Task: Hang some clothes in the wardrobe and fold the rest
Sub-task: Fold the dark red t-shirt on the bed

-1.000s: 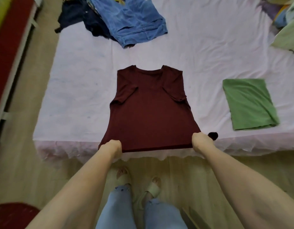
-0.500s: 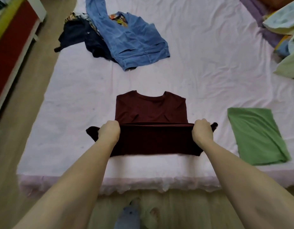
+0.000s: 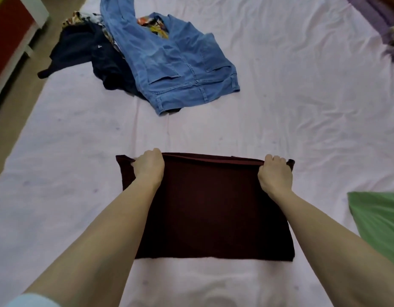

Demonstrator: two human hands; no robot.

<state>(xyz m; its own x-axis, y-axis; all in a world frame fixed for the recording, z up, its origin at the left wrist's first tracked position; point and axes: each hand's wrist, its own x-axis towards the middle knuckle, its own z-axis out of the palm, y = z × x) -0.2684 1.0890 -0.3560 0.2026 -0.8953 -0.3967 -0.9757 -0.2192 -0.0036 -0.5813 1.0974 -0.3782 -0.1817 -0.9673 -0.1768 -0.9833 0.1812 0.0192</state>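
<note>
1. The maroon T-shirt [image 3: 213,207] lay doubled over on the pale pink bed sheet [image 3: 280,107], making a dark rectangle in the near middle of the bed, its folded near edge running straight across and well clear of the bottom of the view.
2. The left hand [image 3: 149,167] gripped the far edge of the shirt near its left corner, fingers curled over the hem and knuckles up; a small flap of cloth stuck out past it to the left.
3. The right hand [image 3: 274,172] held the same far edge near the right corner in the same curled grip, with a short tip of fabric showing beyond the knuckles.
4. Between the two hands the far edge ran taut and level, a thin reddish line of the layer beneath showing along it.
5. Beyond that edge a wide band of bare sheet stretched to the blue jeans [image 3: 176,67], which were well apart from the shirt.
6. The jeans lay crumpled over a dark navy garment [image 3: 98,54] and a patterned cloth [image 3: 154,27], all heaped toward the far left side of the bed.
7. A folded green garment [image 3: 377,222] sat at the right border of the view, near the shirt's right edge but apart from it, with a strip of sheet between.
8. To the left of the shirt the sheet lay open out to the bed's left edge, where wooden floor [image 3: 21,89] began.
</note>
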